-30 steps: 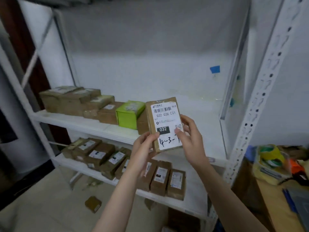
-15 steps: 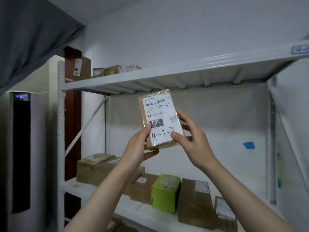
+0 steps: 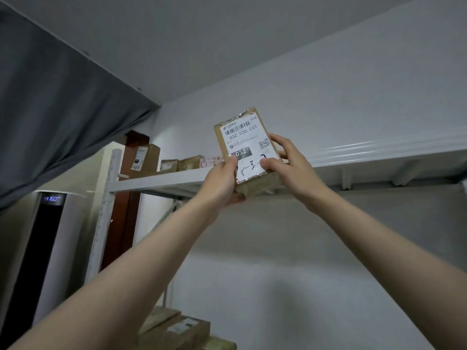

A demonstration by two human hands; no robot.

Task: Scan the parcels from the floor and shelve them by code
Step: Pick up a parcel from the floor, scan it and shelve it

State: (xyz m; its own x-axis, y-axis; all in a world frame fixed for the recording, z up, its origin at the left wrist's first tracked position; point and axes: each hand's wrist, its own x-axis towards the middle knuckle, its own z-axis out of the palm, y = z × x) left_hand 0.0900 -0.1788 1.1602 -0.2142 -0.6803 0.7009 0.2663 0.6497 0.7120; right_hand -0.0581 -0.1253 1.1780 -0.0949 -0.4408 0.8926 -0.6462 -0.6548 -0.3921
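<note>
One labelled parcel is held by two hands, the left hand and the right hand. The top shelf carries four more parcels: one tall brown box, one small brown box, one wider brown box and one pink-labelled parcel. Lower down at least two cardboard boxes show, plus part of one green box. One tower air conditioner stands at the left.
</note>
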